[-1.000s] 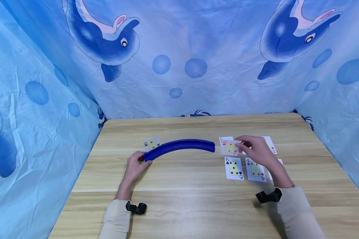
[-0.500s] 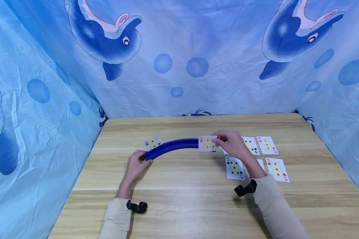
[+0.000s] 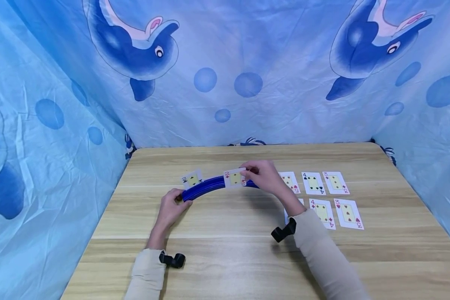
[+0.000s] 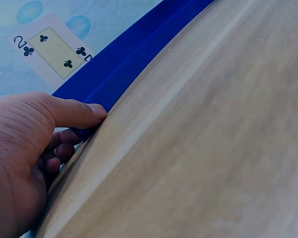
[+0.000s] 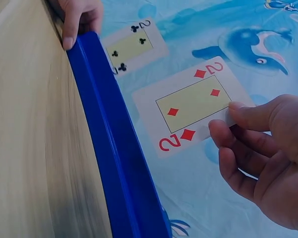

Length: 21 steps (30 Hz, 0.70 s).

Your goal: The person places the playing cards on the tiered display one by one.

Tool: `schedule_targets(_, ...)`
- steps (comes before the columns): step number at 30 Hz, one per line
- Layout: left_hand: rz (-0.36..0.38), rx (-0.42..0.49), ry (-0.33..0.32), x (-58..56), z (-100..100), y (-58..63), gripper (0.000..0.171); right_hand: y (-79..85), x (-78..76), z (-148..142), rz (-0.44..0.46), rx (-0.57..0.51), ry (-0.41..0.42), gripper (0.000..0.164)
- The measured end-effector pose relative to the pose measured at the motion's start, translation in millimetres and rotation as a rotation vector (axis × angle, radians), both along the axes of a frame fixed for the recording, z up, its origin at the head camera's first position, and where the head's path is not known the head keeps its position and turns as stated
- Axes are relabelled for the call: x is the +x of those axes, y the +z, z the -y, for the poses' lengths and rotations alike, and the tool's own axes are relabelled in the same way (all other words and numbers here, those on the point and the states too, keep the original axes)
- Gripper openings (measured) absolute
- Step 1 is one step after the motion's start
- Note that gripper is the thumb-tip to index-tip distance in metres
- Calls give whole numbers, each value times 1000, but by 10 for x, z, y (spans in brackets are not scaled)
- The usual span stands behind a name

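My left hand [image 3: 171,207] grips the left end of a curved blue card holder [image 4: 134,54], thumb on its front face. A two of clubs [image 3: 192,179] stands upright in the holder close to that hand; its lower corner is hidden behind the blue front. Between thumb and fingers my right hand [image 3: 261,176] pinches the edge of a two of diamonds [image 5: 193,106]. In the head view that card overlaps the middle of the holder, to the right of the clubs card. In the right wrist view it appears beyond the holder's rear edge, face visible.
To the right, playing cards lie face up in two rows on the wooden table [image 3: 225,258], among them a four of spades [image 3: 313,183], a three of diamonds [image 3: 336,183] and a three of hearts [image 3: 349,213]. My right forearm partly covers a card in the front row. A blue dolphin-print curtain [image 3: 225,62] surrounds the table.
My right hand has carried the two of diamonds leftward from above the card rows to the middle of the holder. The left hand keeps its grip in the same place.
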<state>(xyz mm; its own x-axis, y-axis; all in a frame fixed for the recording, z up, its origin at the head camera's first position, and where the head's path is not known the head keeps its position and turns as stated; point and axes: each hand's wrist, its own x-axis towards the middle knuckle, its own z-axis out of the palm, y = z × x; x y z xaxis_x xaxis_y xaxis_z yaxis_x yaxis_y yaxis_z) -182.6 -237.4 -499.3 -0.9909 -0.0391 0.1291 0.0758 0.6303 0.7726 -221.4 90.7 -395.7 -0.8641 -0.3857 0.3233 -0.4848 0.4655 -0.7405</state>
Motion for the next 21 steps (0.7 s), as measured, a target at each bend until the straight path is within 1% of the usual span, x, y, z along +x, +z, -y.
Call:
schedule_targets(6,-13,-8,7,7,13,14,31,15,-44,205,47,-17,29,15)
schedule_targets(11,-10,-7,2,8,10,8,31,18,-68,353,80,-10,54,18)
schedule_targets(21,0,6,10,3,-13,21,33,-35,-113,638,124,-11,89,18)
